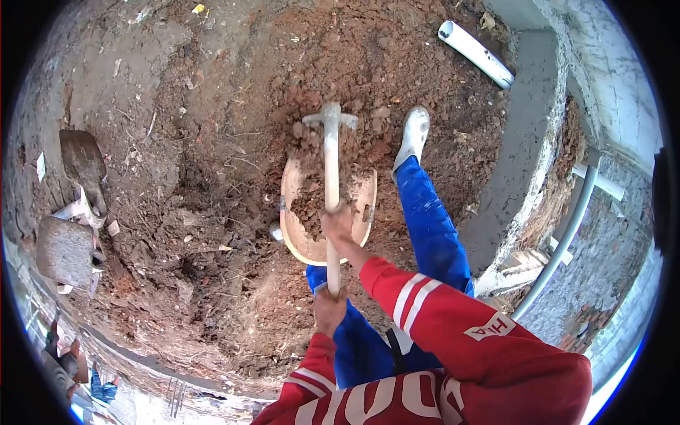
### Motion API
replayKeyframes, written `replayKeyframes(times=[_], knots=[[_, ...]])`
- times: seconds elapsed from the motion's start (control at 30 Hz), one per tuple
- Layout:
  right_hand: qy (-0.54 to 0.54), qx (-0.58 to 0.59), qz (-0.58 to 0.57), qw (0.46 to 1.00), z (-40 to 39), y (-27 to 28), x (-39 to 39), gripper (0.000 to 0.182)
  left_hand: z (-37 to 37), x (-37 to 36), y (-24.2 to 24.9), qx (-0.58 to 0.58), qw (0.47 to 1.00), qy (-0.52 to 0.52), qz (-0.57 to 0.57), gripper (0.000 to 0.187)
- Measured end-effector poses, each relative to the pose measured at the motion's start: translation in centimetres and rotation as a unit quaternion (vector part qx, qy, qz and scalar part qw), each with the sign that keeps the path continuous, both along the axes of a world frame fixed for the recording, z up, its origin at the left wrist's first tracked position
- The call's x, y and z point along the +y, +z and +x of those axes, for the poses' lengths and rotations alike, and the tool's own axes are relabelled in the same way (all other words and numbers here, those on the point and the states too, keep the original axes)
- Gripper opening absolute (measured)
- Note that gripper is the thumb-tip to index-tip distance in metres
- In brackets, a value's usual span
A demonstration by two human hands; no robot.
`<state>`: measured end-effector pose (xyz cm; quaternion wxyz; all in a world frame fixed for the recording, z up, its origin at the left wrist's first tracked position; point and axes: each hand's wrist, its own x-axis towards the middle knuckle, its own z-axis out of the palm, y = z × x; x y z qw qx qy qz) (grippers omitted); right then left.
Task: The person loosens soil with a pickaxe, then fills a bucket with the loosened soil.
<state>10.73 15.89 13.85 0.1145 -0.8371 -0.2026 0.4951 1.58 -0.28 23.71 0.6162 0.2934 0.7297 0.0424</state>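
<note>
Both hands are clenched on a hoe (331, 166); clock directions are from view centre. Right hand (338, 223) wraps the wooden handle (333, 265) above the near half of the pan (291, 230). Left hand (330, 310) wraps it further down, at the 6 o'clock end. Hands are apart, no overlap. Handle runs close to straight 12–6; the head (330, 119) is at 12, past the pan, against loose soil (306, 209). Pan is at centre under the handle, tan, U-shaped near rim, soil inside; soil hides its 12 o'clock edge. Blue trousers (432, 219) on the person; white boot (413, 138) planted between 1 and 2, just beside the pan. White pipe (476, 55) lies at 1, further out, one end by the concrete ledge (520, 134), which curves through 2 and 3. Grey hose (567, 244) is beyond the ledge, 3 to 4. Dark flat piece (81, 157) sits between 9 and 10, grey slab (65, 244) just under 9. Another person (65, 363) is partly visible at 8, too small for detail.
</note>
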Motion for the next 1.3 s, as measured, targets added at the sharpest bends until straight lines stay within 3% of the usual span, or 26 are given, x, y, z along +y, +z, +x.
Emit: replayKeyframes(times=[0.03, 0.07, 0.13, 0.2, 0.27, 0.3, 0.33, 0.37, 0.4, 0.43, 0.5, 0.57, 0.6, 0.67, 0.73, 0.8, 0.83, 0.87, 0.9, 0.93, 0.97, 1.03, 1.07, 1.2, 1.23, 1.3], knots=[[-0.004, -0.008, 0.039, 0.999, -2.0, -1.7, -5.3, 0.033, -2.5, -2.4, 1.7, 0.059, 0.994, -0.09, 0.002, 0.028], [-0.139, 0.117, -0.052, 0.982, -3.0, 1.2, -7.0, 0.031, -4.8, -4.2, 2.8, 0.074, 0.99, -0.118, -0.022, 0.03], [-0.312, 0.208, -0.051, 0.926, -5.4, 3.3, -11.0, 0.02, -9.6, -9.3, 3.1, 0.103, 0.975, -0.199, 0.001, 0.033], [-0.376, 0.248, -0.039, 0.892, -5.9, 5.1, -11.6, 0.017, -12.3, -9.6, 2.8, 0.133, 0.952, -0.274, 0.042, 0.033], [-0.394, 0.206, 0.015, 0.896, -4.2, 7.8, -8.0, 0.011, -11.5, -5.5, 1.7, 0.106, 0.955, -0.275, 0.03, 0.037], [-0.398, 0.211, 0.105, 0.887, -2.0, 9.2, -5.6, 0.009, -9.7, -2.7, 0.8, 0.074, 0.961, -0.258, 0.061, 0.037], [-0.351, 0.171, 0.157, 0.907, 0.7, 10.9, -1.9, 0.013, -7.2, 0.9, -0.6, 0.043, 0.966, -0.237, 0.099, 0.038], [-0.299, 0.151, 0.2, 0.921, 4.2, 14.0, 2.7, 0.019, -3.9, 4.2, -2.3, 0.056, 0.933, -0.254, 0.249, 0.035], [-0.299, 0.167, 0.342, 0.875, 7.1, 17.3, 7.2, 0.015, 0.9, 10.7, -0.9, 0.033, 0.911, -0.182, 0.369, 0.033], [-0.211, 0.118, 0.439, 0.865, 10.3, 20.6, 11.6, 0.011, 5.2, 16.7, 0.9, -0.043, 0.909, -0.143, 0.389, 0.033], [-0.07, 0.093, 0.619, 0.777, 16.5, 26.9, 19.6, 0.01, 14.0, 26.8, 3.4, -0.107, 0.866, -0.073, 0.483, 0.03], [0.001, 0.026, 0.681, 0.732, 22.2, 32.2, 27.4, 0.016, 19.8, 36.2, 8.0, -0.115, 0.827, -0.028, 0.55, 0.027], [-0.013, 0.084, 0.698, 0.711, 24.2, 34.0, 31.3, 0.019, 21.9, 39.7, 8.6, -0.127, 0.812, 0.002, 0.57, 0.028], [-0.024, -0.063, 0.76, 0.647, 21.3, 33.8, 35.9, 0.016, 22.8, 44.4, 8.7, -0.095, 0.78, 0.042, 0.617, 0.028], [-0.039, -0.099, 0.732, 0.673, 19.4, 27.3, 36.6, 0.012, 20.9, 42.6, 4.0, -0.049, 0.815, 0.032, 0.577, 0.028], [0.022, -0.113, 0.611, 0.783, 17.5, 14.7, 30.8, 0.01, 17.7, 35.3, -3.4, 0.033, 0.888, 0.012, 0.458, 0.031], [0.077, -0.118, 0.495, 0.858, 15.9, 7.1, 25.6, 0.01, 15.5, 27.2, -7.0, 0.025, 0.946, 0.006, 0.322, 0.031], [0.085, -0.237, 0.377, 0.892, 13.3, -2.5, 19.0, 0.018, 14.2, 17.7, -8.8, 0.017, 0.986, 0.031, 0.162, 0.028], [0.086, -0.071, 0.051, 0.992, 10.6, -5.9, 11.9, 0.04, 14.3, 9.7, -7.1, 0.093, 0.981, 0.029, 0.169, 0.027], [0.127, -0.07, 0.022, 0.989, 8.9, -9.5, 7.8, 0.037, 11.8, 7.1, -7.0, 0.153, 0.987, -0.045, 0.008, 0.028], [0.04, -0.049, 0.049, 0.997, 6.6, -7.5, 8.8, 0.028, 10.0, 8.8, -7.0, 0.162, 0.986, -0.04, 0.018, 0.028], [0.057, -0.004, 0.025, 0.998, 7.8, -8.6, 10.9, 0.026, 8.3, 11.3, -4.6, 0.031, 0.999, -0.003, -0.036, 0.033], [0.073, 0.04, -0.006, 0.996, 8.2, -8.2, 10.6, 0.026, 8.9, 12.2, -3.8, 0.045, 0.998, -0.023, -0.042, 0.035], [0.037, 0.001, 0.027, 0.999, 8.6, -6.3, 10.9, 0.027, 9.9, 11.4, -1.9, 0.076, 0.997, -0.022, 0.0, 0.035], [0.017, 0.05, -0.001, 0.999, 8.7, -4.7, 9.1, 0.023, 8.8, 10.2, 0.1, 0.077, 0.996, -0.033, 0.019, 0.034], [-0.042, 0.031, 0.005, 0.999, 6.2, 2.0, 5.0, 0.02, 6.4, 7.0, 4.8, 0.088, 0.994, -0.064, -0.031, 0.032]])
